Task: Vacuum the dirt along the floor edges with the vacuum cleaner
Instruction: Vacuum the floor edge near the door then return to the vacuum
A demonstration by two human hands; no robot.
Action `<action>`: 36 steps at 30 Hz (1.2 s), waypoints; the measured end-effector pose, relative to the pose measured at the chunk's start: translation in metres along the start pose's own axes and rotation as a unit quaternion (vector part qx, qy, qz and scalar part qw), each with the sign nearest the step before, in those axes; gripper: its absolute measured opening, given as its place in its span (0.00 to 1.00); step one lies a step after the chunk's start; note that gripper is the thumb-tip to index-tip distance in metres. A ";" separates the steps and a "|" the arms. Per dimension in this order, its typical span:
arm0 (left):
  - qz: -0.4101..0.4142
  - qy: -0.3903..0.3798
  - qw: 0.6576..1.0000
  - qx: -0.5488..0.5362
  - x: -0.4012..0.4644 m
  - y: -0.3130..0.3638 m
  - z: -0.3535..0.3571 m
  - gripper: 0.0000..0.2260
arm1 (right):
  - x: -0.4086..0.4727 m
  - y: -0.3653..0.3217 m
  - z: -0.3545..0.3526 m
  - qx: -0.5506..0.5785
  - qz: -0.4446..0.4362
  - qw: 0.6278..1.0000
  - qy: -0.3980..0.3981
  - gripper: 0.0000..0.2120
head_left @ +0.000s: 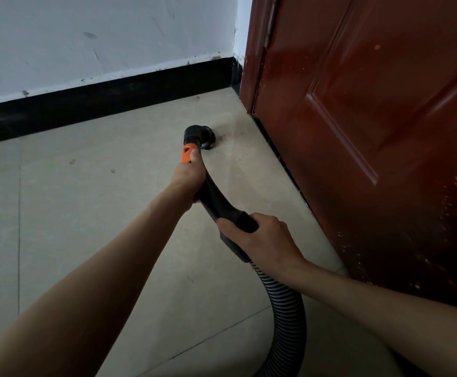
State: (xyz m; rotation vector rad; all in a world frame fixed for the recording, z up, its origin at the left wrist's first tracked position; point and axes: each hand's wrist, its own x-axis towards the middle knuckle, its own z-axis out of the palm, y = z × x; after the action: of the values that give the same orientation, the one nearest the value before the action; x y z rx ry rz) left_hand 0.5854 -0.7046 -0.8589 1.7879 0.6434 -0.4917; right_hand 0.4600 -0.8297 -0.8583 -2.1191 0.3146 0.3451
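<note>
While the left hand (188, 178) grips the black vacuum handle (216, 197) just behind its orange collar (186, 153), the right hand (262, 238) wraps the rear end where the ribbed hose (287, 308) joins. The nozzle (201, 136) rests on the tiled floor (85, 213) near the red-brown door (371, 131), with dirt specks (223, 137) just beside it, between nozzle and door.

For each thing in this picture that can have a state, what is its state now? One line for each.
left hand: grips the handle near the orange part
right hand: grips the handle's rear end
vacuum handle: held by both hands
nozzle: down at the floor
ribbed hose: bent, trailing downward
door: scuffed, beside the nozzle
floor: specks near the door
</note>
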 end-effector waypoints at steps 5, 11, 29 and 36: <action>0.011 -0.015 1.000 0.012 0.000 0.003 0.009 0.23 | 0.000 0.008 -0.002 0.020 0.003 1.000 0.017 0.25; 0.021 -0.020 0.999 0.024 0.001 0.002 0.020 0.23 | -0.004 0.016 -0.004 0.038 0.008 0.999 0.032 0.27; 0.053 -0.071 0.996 0.034 0.013 0.026 0.066 0.22 | 0.013 0.035 -0.021 0.044 0.027 0.994 0.091 0.27; 0.052 -0.085 0.995 0.025 0.011 0.028 0.081 0.23 | 0.013 0.041 -0.028 0.033 0.034 0.993 0.104 0.27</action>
State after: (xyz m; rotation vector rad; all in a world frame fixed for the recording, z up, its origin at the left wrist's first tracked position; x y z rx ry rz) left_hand 0.6108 -0.7871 -0.8689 1.7931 0.4210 -0.5852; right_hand 0.4609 -0.8766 -0.8795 -2.0857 0.5142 0.1496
